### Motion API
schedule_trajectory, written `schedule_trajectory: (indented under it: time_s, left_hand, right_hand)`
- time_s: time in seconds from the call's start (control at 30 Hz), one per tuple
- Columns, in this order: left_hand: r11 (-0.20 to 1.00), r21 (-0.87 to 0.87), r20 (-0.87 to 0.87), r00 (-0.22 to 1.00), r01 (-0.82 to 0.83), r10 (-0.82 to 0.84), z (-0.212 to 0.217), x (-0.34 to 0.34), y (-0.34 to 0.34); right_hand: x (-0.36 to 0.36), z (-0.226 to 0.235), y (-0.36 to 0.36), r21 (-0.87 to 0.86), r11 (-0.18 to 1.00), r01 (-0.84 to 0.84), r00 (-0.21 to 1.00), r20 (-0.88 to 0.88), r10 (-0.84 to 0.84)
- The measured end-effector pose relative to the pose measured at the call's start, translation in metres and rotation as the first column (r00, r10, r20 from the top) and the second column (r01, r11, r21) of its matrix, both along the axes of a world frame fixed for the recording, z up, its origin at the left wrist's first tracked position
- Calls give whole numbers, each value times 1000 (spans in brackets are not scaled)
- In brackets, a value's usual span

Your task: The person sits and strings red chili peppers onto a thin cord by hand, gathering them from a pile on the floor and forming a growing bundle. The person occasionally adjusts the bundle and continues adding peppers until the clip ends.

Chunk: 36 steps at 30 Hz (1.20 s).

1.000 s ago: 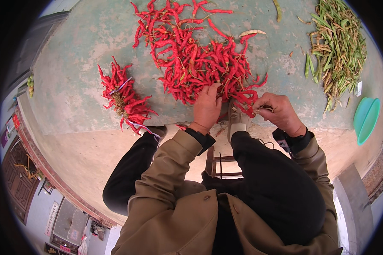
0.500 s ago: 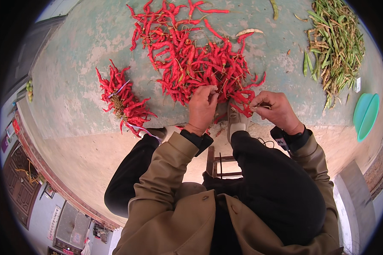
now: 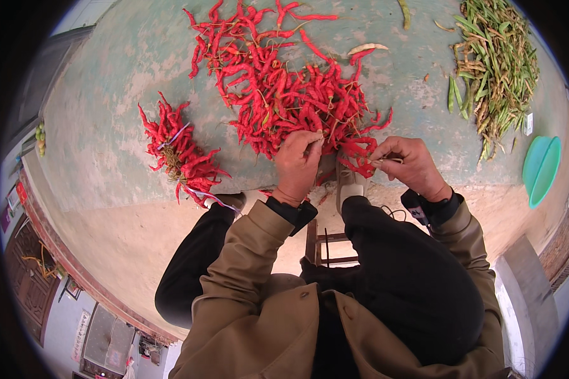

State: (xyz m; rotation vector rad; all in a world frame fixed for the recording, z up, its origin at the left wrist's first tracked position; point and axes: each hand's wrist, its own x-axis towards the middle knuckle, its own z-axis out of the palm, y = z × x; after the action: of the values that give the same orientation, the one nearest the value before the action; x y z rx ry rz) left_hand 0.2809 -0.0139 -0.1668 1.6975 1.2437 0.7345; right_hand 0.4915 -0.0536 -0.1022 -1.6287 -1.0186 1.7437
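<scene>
A big heap of red chili peppers (image 3: pixel 297 101) lies in front of me. Just at its near edge, my left hand (image 3: pixel 297 165) is closed in a pinch; what sits between thumb and forefinger is too small to make out. My right hand (image 3: pixel 414 165) is closed on the stems of a few red chili peppers (image 3: pixel 358 156), which stick out to the left of its fingertips above my shoe. Off to the left rests a tied bunch of chili peppers (image 3: pixel 180 155), its stems gathered in the middle and a pale purple string around it.
Green and dried bean pods (image 3: pixel 496 76) are piled at the far right, with a turquoise plastic basin (image 3: pixel 542 172) nearer. A pale pod (image 3: pixel 368 48) lies beside the heap. The worn green surface ends at an edge (image 3: pixel 126 205) near my feet. A wooden stool (image 3: pixel 335 237) shows between my legs.
The view has shifted slightly. Both hands keep nearly the same place and the same pinched grip, and the chili peppers stay in my right hand.
</scene>
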Motion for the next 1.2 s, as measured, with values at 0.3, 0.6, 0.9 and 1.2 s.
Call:
schedule_trajectory:
  time_s: [0.3,0.6,0.9,1.2]
  left_hand:
    - [997,16,349,934,74,-75,63,30,-15]
    - [949,-313,414,903,23,115,64,35,-28]
    - [962,-179,330,934,204,-137,49,24,-15]
    - [978,102,-315,939,182,-142,-17,10,14]
  right_hand:
    - [-12,16,3,-201,958,205,935,-250,-252]
    - [-14,10,1,-47,993,106,967,-229,-114]
    - [-6,3,-8,-114,993,10,982,-187,-32]
    - [10,2,-17,-258,966,-6,964,-259,-63]
